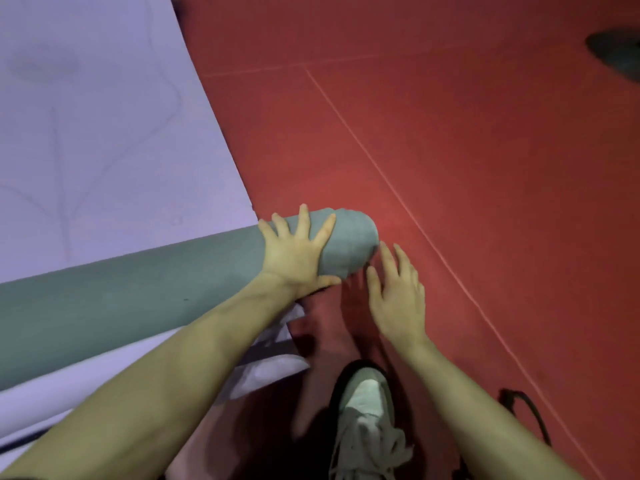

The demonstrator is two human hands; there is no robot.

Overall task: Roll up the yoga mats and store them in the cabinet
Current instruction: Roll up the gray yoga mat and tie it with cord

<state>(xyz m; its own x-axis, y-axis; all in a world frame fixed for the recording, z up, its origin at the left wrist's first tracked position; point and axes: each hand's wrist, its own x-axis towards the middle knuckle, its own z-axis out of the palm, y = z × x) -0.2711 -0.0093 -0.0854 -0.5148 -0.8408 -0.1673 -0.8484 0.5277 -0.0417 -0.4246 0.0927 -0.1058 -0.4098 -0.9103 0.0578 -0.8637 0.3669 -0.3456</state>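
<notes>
The left hand [298, 252] lies flat on the rolled part of the yoga mat [138, 296], fingers spread wide over the curve of the roll near its right end, the thumb tucked along the near underside. It presses on the roll rather than closing round it. The right hand [398, 296] is beside that same end, fingers straight and slightly apart, their tips close to the end face of the roll; whether they touch it cannot be told.

The roll shows its grey-green underside and runs from the left edge across to just past the left hand. Beyond it the unrolled part of the mat lies flat, its lilac top face carrying faint line markings, stretching away to the upper left. On the near side of the roll, under the left forearm, sits more pale lilac material with a crumpled corner.

All this lies on a red floor [450, 150] crossed by thin seams. A grey-and-white laced shoe [367, 410] stands below the hands, and a dark cord [530, 410] lies by the right forearm.
</notes>
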